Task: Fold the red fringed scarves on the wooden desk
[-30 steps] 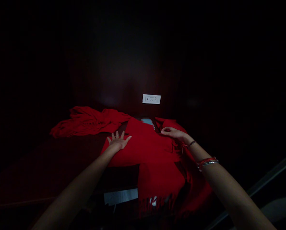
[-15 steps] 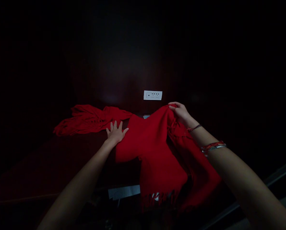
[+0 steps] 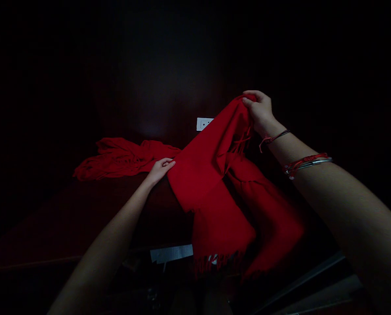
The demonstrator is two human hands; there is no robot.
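Note:
A red fringed scarf (image 3: 211,183) lies partly on a dark wooden table (image 3: 51,218) and hangs over its near edge. My right hand (image 3: 260,111), with bangles on the wrist, is raised above the table and pinches the scarf's upper edge, lifting it. My left hand (image 3: 160,168) rests at the scarf's left edge on the table, fingers curled onto the cloth. The scarf's fringe hangs low at the bottom centre.
A second bunched red cloth (image 3: 120,157) lies at the back left of the table. A white wall socket plate (image 3: 204,124) sits on the dark wall behind, partly hidden by the lifted scarf. A pale strip (image 3: 171,253) shows under the table edge.
My right hand has risen up and to the right, lifting the scarf's edge off the table. My left hand went from flat and spread to curled at the scarf's left edge.

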